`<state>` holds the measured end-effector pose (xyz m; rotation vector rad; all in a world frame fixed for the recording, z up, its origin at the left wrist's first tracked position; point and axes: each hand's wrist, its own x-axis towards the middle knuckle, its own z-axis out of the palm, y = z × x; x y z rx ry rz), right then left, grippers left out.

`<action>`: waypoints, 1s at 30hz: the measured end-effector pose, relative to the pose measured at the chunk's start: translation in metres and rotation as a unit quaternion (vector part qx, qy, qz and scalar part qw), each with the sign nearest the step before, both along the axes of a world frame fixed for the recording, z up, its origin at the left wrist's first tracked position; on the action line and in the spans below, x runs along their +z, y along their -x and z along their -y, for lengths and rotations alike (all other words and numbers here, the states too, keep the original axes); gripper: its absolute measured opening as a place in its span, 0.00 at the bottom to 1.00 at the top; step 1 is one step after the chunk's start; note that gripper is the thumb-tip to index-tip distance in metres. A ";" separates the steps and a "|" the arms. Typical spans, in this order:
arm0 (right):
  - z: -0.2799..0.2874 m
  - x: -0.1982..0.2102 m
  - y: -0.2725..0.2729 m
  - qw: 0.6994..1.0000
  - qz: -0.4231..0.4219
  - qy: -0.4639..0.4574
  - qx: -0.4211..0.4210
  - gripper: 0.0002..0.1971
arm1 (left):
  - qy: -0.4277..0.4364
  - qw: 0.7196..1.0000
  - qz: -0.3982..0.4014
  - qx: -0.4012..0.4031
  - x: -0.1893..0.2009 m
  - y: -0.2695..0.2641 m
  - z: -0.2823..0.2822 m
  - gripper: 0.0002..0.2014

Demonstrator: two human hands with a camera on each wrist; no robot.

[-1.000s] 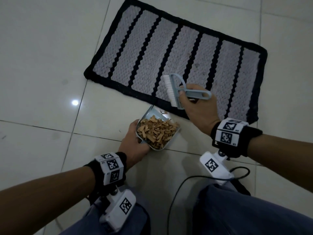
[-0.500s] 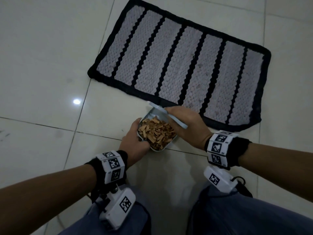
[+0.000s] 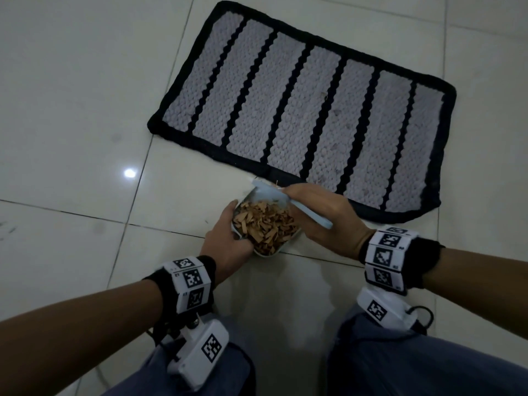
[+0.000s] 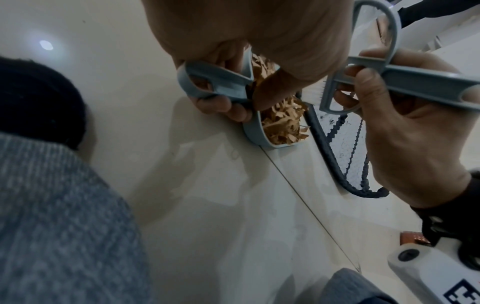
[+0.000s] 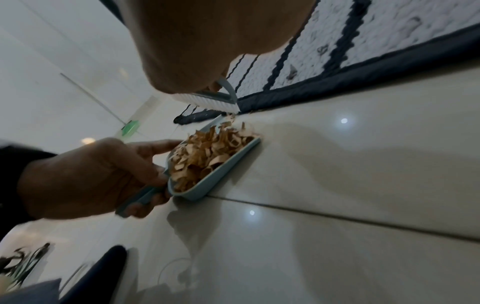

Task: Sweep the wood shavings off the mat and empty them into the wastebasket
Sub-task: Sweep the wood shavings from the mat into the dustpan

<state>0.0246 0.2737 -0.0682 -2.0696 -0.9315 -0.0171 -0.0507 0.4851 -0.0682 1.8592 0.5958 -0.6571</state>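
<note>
A grey mat (image 3: 300,110) with black stripes and a black border lies on the tiled floor. Just in front of its near edge sits a small pale-blue dustpan (image 3: 267,254), piled with brown wood shavings (image 3: 265,221). My left hand (image 3: 228,238) grips the dustpan's handle (image 4: 213,82) and holds the pan on the floor. My right hand (image 3: 323,221) holds a pale-blue hand brush (image 3: 288,201) by its handle. The brush's white bristles (image 5: 207,102) are at the pan's open lip, by the mat's edge. A few small flecks remain on the mat (image 5: 322,49).
Glossy white floor tiles (image 3: 85,110) surround the mat. My knees in blue jeans (image 3: 414,361) are at the bottom of the head view. A black cable (image 3: 423,312) lies by my right knee. No wastebasket is in view.
My right hand brought the brush down from the mat to the dustpan's lip. The left hand and the pan have stayed put.
</note>
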 end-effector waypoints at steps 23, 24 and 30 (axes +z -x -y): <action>-0.014 0.000 0.000 0.996 -0.064 -0.008 0.055 0.17 | -0.008 1.000 0.007 0.029 -0.006 0.000 -0.003 0.39; -0.015 0.000 -0.004 0.997 -0.057 -0.009 0.044 0.17 | -0.009 0.999 0.002 0.031 -0.006 0.000 -0.002 0.43; -0.029 -0.001 -0.025 0.994 -0.042 0.028 0.094 0.18 | -0.009 0.998 0.004 0.056 -0.004 0.010 -0.004 0.41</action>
